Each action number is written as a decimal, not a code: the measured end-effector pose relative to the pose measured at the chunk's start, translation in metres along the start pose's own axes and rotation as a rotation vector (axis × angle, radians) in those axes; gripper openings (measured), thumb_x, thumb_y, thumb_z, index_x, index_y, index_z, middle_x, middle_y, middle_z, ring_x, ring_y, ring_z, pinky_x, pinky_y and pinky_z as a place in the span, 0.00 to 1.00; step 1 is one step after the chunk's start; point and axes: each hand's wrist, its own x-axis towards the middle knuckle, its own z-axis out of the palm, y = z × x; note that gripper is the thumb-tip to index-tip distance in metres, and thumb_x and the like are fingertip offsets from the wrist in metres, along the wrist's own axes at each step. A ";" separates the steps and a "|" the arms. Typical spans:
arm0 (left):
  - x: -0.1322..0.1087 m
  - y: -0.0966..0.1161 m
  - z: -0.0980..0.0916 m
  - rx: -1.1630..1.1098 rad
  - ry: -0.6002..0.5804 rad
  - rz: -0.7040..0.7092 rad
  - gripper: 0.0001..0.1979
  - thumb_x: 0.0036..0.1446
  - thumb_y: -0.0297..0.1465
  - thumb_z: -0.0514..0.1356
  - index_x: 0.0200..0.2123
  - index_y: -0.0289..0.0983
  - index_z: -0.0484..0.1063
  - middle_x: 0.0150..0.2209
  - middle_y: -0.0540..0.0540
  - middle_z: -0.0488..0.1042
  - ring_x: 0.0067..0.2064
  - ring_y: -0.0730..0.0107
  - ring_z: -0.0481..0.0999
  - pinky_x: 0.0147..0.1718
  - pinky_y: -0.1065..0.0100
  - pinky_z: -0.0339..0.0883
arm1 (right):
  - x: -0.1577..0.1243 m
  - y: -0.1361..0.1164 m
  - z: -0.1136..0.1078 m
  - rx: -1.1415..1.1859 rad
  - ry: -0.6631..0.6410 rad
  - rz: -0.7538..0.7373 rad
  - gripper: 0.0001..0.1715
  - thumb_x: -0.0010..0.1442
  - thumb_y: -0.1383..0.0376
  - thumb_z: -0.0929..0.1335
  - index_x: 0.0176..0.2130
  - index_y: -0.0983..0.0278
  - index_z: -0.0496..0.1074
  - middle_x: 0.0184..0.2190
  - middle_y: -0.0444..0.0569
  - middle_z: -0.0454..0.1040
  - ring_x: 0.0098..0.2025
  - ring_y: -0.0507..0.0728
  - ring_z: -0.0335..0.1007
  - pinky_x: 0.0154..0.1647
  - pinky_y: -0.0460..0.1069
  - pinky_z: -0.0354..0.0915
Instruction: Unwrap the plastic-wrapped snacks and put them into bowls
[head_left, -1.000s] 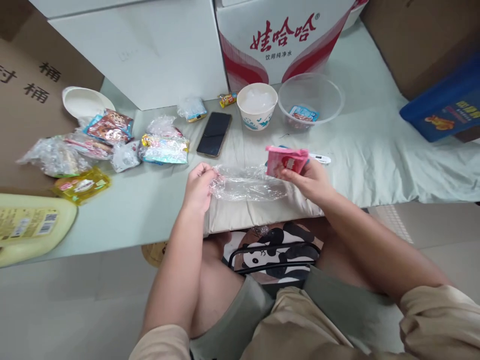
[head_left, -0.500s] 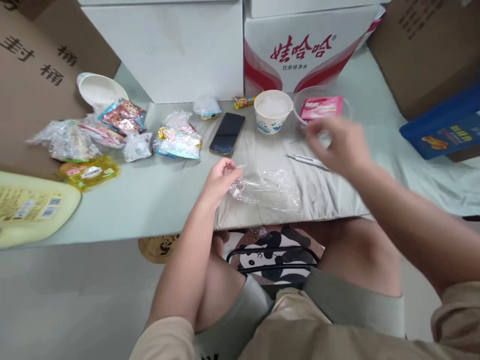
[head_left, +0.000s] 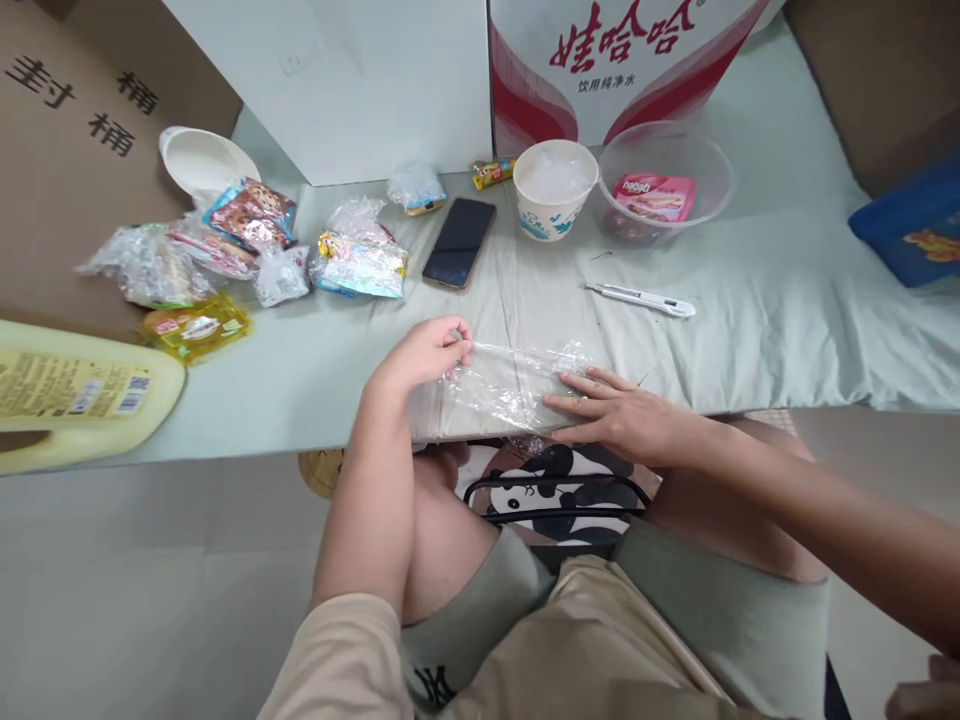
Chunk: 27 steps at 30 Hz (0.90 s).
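A crinkled sheet of clear plastic wrap (head_left: 502,385) lies at the front edge of the cloth-covered table. My left hand (head_left: 431,350) pinches its left end between thumb and fingers. On its right end rests my right hand (head_left: 611,408), fingers spread and flat, palm down. Beyond the right hand lies a white utility knife (head_left: 641,299). A clear plastic bowl (head_left: 712,190) holds a pink nabati snack packet (head_left: 655,197). Left of the bowl stands a paper cup (head_left: 547,220) with whitish translucent stuff in it.
Several plastic-wrapped snack packets (head_left: 364,262) sit at the left, near a white bowl tipped over (head_left: 202,160). A black phone (head_left: 459,243) lies mid-table. Cartons (head_left: 397,90) line the back. A yellow jug (head_left: 82,390) stands front left, a blue box (head_left: 915,225) far right.
My right hand has come down from beside the clear bowl onto the right end of the plastic wrap, its fingers now spread. The left hand keeps its pinch. The view has tilted slightly downward.
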 end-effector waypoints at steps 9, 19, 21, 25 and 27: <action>0.003 0.011 0.034 0.329 0.965 0.644 0.05 0.65 0.31 0.57 0.36 0.38 0.71 0.40 0.42 0.77 0.46 0.60 0.77 0.49 0.58 0.70 | -0.006 -0.024 -0.001 -0.100 0.121 0.177 0.27 0.62 0.73 0.70 0.55 0.50 0.79 0.73 0.55 0.60 0.74 0.80 0.51 0.65 0.78 0.58; -0.023 0.019 0.057 0.679 -0.016 0.433 0.27 0.54 0.25 0.62 0.58 0.44 0.74 0.71 0.45 0.65 0.75 0.46 0.55 0.72 0.30 0.36 | -0.002 -0.018 -0.011 -0.017 0.520 0.432 0.17 0.71 0.65 0.61 0.55 0.61 0.73 0.57 0.58 0.78 0.65 0.73 0.69 0.62 0.78 0.61; -0.024 0.018 0.054 0.692 -0.095 0.400 0.33 0.50 0.23 0.60 0.61 0.45 0.72 0.74 0.47 0.59 0.77 0.46 0.49 0.72 0.29 0.33 | 0.002 -0.009 -0.016 -0.028 0.663 0.385 0.16 0.71 0.68 0.61 0.50 0.62 0.75 0.50 0.56 0.81 0.58 0.66 0.76 0.61 0.68 0.68; -0.020 0.020 0.057 0.709 -0.176 0.411 0.39 0.48 0.19 0.57 0.64 0.46 0.69 0.75 0.49 0.56 0.78 0.50 0.45 0.73 0.31 0.31 | 0.023 0.003 -0.010 0.037 0.514 0.154 0.25 0.68 0.70 0.60 0.61 0.62 0.70 0.58 0.55 0.77 0.60 0.60 0.74 0.60 0.58 0.71; -0.020 0.020 0.060 0.711 -0.131 0.430 0.35 0.51 0.20 0.57 0.62 0.46 0.71 0.74 0.48 0.58 0.78 0.50 0.47 0.73 0.31 0.32 | 0.031 0.007 -0.001 -0.008 0.405 0.193 0.31 0.67 0.67 0.62 0.67 0.64 0.65 0.67 0.58 0.69 0.69 0.64 0.65 0.68 0.63 0.64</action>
